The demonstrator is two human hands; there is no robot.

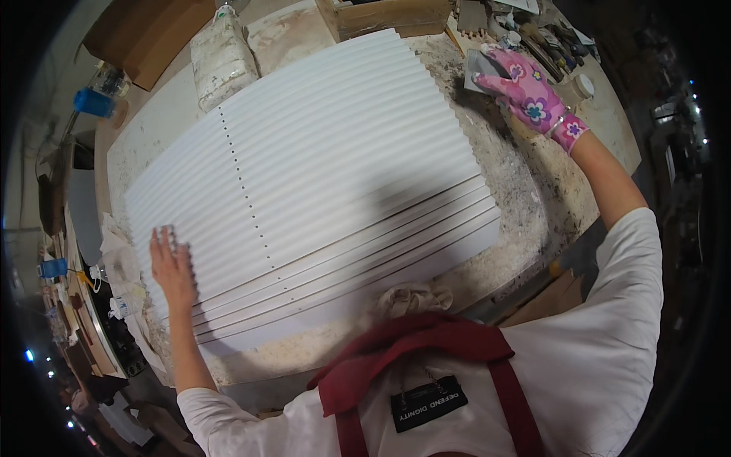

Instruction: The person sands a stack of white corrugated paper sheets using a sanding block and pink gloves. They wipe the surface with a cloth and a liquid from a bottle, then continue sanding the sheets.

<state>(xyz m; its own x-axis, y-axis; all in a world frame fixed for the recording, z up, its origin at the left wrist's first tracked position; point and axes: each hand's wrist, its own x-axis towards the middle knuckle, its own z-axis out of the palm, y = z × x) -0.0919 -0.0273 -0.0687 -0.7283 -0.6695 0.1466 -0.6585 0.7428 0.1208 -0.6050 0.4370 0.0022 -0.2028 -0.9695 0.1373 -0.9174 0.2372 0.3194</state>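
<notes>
The left hand (pixel 173 274) lies flat, grasping nothing, on the ribbed white panel (pixel 327 167) mid-table (pixel 525 202), probably light, stiff, easily dented, best held by opposite edges; rightward, the gloved right hand (pixel 525 91) grips a grey block (pixel 474 68)

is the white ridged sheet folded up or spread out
Spread out: the white ridged sheet lies broad across the table, its ridges side by side and its row of dots in view.

Clutter rings a stained workbench (pixel 525 198).
Brown cardboard (pixel 145 38) stands at upper left, near 1 blue object (pixel 93 102); assorted tools (pixel 544 53) and 1 round white container (pixel 584 85) crowd the upper right.
</notes>
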